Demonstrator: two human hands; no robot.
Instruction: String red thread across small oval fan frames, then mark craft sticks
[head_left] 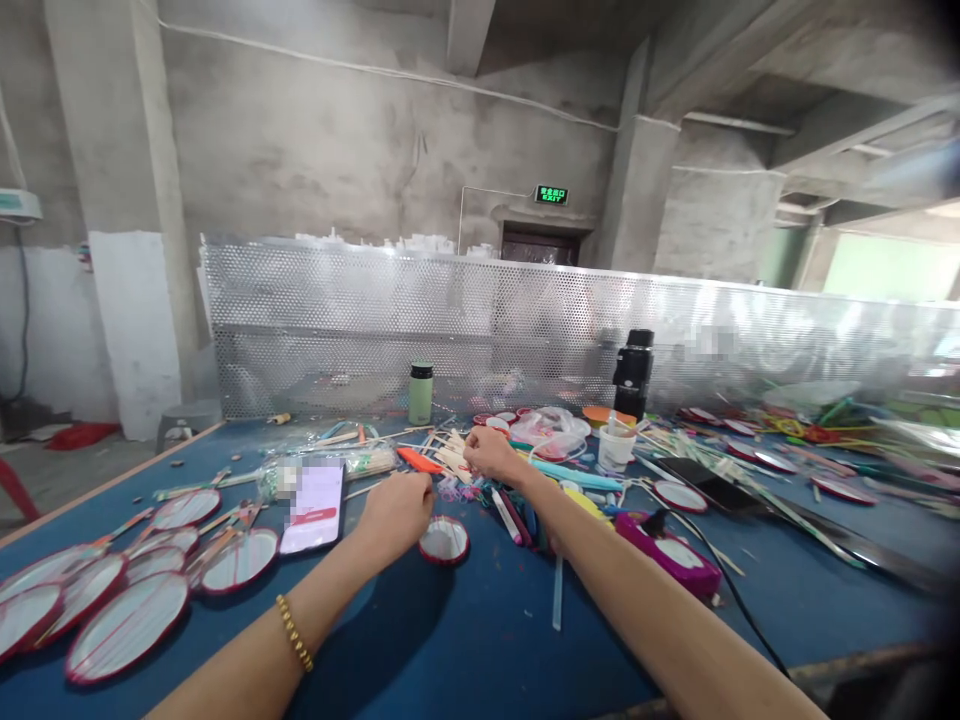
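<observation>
Wooden sticks [450, 455] are the thing here, a loose pile sitting on the blue desk [465, 650] around the middle, a bit toward the far side. The right hand [491, 452] is right at the pile's right edge, fingers curled in like it's pinching something small there, though I honestly can't tell what it's got, if anything. The left hand [396, 512] sits nearer and to the left, closed into a loose fist, knuckles up; whether it's gripping anything I can't tell either.

So the pile lies just far and right of the left hand and basically touching the right one, which makes the right hand clearly the closer of the two. The sticks mostly seem to run left-to-right with a slight slant, but they're jumbled.

Just beside the left hand, on its right, lies a small round red-rimmed fan [444, 540], flat on the desk. A phone [315, 505] lies to the left of that hand, screen up. More red-rimmed fans [127, 628] are stacked near the left edge. A green bottle [421, 393] stands at the far side by the perforated metal screen [480, 320].
</observation>
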